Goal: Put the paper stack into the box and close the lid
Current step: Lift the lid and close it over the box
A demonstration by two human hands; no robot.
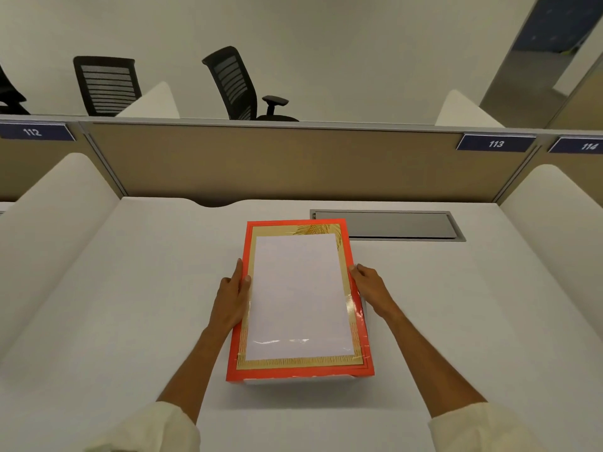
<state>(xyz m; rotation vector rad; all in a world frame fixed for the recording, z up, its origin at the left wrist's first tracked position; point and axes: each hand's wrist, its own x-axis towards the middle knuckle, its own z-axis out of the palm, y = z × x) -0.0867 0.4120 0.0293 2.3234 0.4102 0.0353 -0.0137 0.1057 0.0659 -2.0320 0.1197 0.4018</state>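
An orange-red lid [295, 374] with a gold inner border and a clear plastic window lies flat over the box in the middle of the white desk [130, 305]. The white paper stack [298, 295] shows through the window. A thin strip of the white box base [293, 383] peeks out under the lid's near edge. My left hand [232, 298] grips the lid's left edge, thumb on top. On the opposite side, my right hand [368, 285] holds the right edge with fingers curled over it.
A grey metal cable hatch [388, 225] is set into the desk just behind and right of the box. A tan partition [261, 158] closes the back, and white side dividers [62, 223] flank the desk. Black office chairs [235, 83] stand beyond.
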